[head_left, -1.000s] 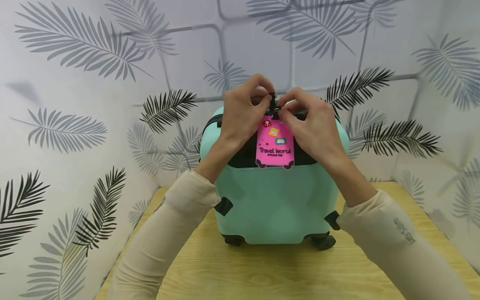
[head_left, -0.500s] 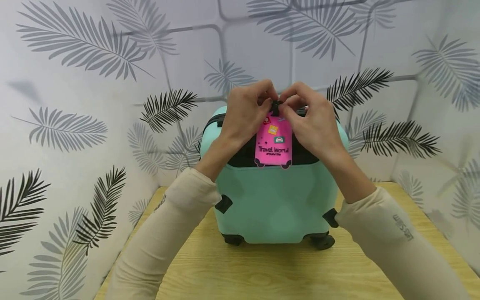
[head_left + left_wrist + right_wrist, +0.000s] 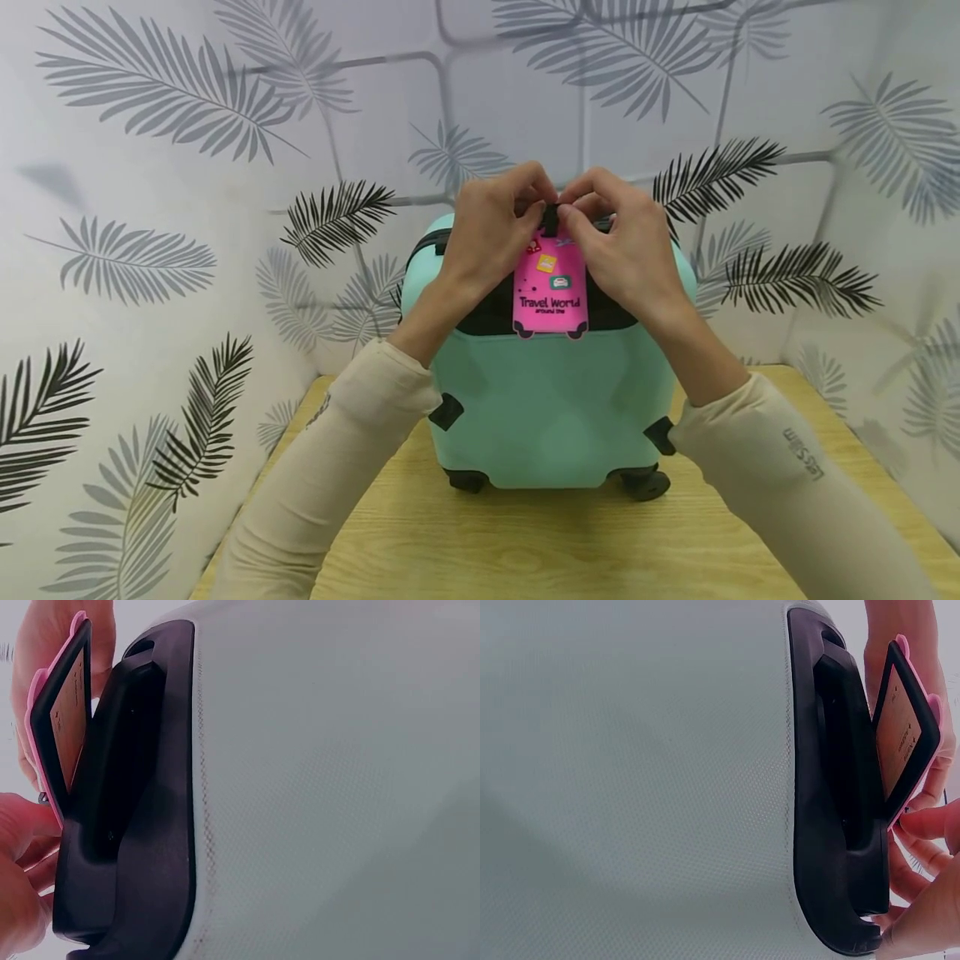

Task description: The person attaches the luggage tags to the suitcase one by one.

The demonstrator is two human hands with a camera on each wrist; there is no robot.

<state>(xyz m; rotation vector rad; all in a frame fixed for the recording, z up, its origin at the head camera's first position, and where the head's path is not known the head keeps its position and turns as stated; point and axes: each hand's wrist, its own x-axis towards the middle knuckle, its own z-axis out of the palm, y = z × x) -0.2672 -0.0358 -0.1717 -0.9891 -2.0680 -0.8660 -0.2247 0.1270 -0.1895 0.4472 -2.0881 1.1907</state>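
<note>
A pink luggage tag (image 3: 550,287) printed "Travel World" hangs against the upper front of a mint-green suitcase (image 3: 555,408). Its short black strap (image 3: 551,220) rises from the tag's top edge. From the left, my left hand (image 3: 491,233) pinches the strap between thumb and index finger. My right hand (image 3: 626,246) pinches it from the other side, the fingertips of both hands nearly meeting. Both wrist views show the tag's back, with a pale card (image 3: 69,712) in a black frame, beside the suitcase's black handle (image 3: 855,750). The fingers hide much of the strap.
The suitcase stands on black wheels (image 3: 647,483) upon a light wooden table (image 3: 525,542). Behind and on both sides are walls (image 3: 187,192) with a leaf pattern. Black corner pieces (image 3: 447,412) sit on the suitcase's front.
The strap's upper end, which stuck up in my left fingers, has come down. My left hand has lowered slightly and moved right, and both hands' fingertips have drawn together at the strap.
</note>
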